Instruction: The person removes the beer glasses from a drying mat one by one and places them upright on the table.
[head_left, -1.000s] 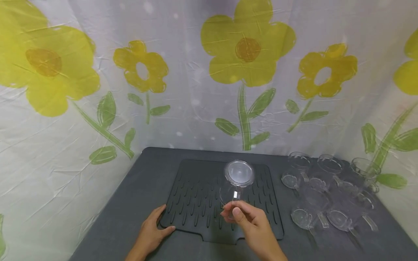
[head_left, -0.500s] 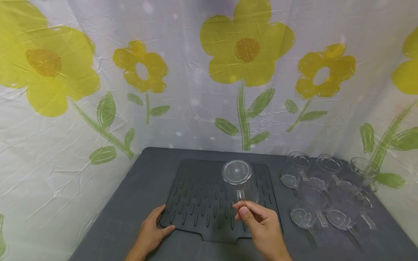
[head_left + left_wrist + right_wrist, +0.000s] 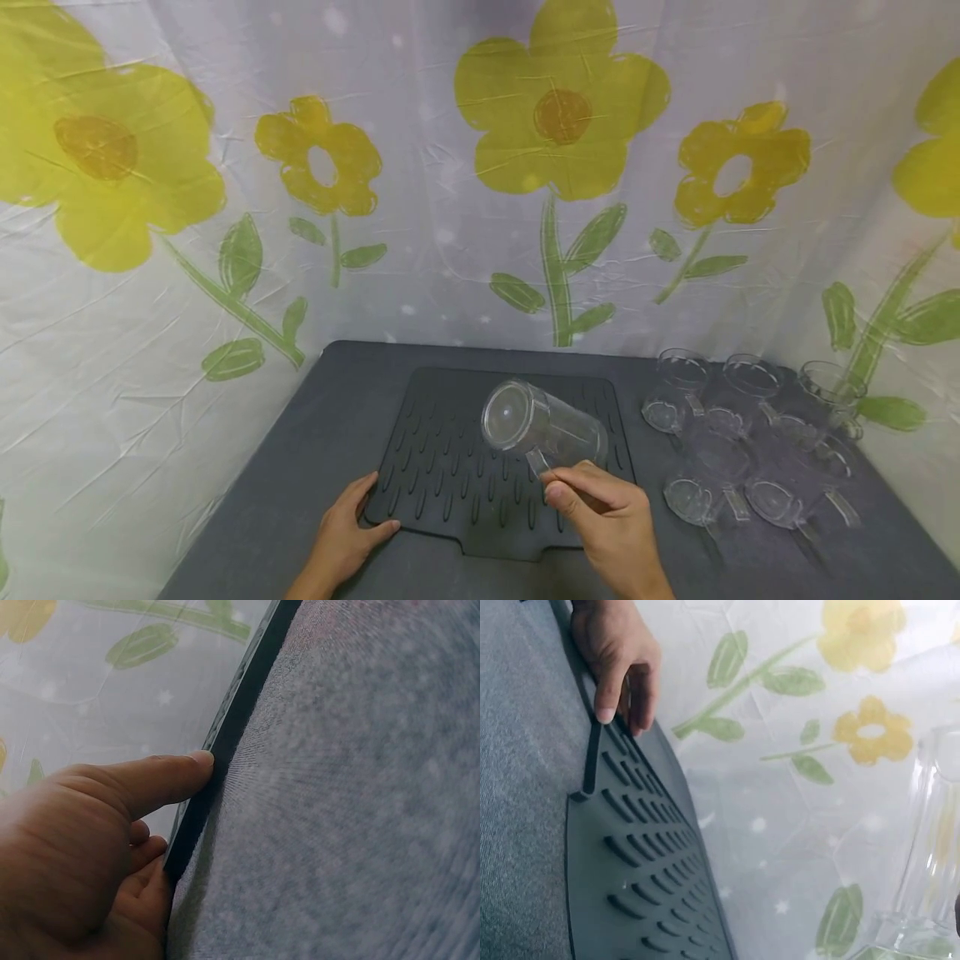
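My right hand (image 3: 611,521) pinches the handle of a clear glass mug (image 3: 566,425) above the dark ridged drying mat (image 3: 435,467). The mug is tilted, its round base toward the upper left and its mouth toward the lower right. At the right edge of the right wrist view, part of the mug (image 3: 930,847) shows. My left hand (image 3: 345,529) rests at the mat's front left corner, thumb on the front edge and fingers along the left side. The left wrist view shows the straight thumb (image 3: 169,780) against the mat's edge (image 3: 240,712).
Several clear glass mugs (image 3: 693,500) with handles stand in rows at the right of the dark grey tabletop (image 3: 300,467). A curtain (image 3: 427,208) printed with yellow flowers hangs behind the table and along its sides.
My right hand has turned the mug from base facing me to lying aslant, base leftward, and has shifted a little right. My left hand stays at the mat's corner.
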The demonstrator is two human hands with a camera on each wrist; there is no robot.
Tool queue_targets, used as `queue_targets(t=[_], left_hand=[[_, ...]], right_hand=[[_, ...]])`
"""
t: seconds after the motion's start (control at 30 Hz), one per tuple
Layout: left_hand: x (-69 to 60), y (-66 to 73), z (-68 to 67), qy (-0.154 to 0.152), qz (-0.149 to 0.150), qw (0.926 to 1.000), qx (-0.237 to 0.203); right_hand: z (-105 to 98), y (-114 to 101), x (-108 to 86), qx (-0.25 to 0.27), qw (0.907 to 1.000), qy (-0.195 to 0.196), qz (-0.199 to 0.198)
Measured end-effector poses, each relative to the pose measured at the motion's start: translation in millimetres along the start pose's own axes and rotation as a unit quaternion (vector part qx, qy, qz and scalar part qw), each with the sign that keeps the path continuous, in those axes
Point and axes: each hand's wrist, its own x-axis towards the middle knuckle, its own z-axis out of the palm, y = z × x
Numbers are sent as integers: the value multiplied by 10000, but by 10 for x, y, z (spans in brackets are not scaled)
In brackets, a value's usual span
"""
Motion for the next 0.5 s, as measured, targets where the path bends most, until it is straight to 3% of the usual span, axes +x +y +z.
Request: queue_targets(t=[0.27,0.5], left_hand=[[-2,2,8,4,-65,10000,-18],[-10,19,-2,-17,-118,9999,-40]], right_hand=[[20,54,4,-416,9961,139,-766],[34,108,-3,-1344,9817,428,-1278]])
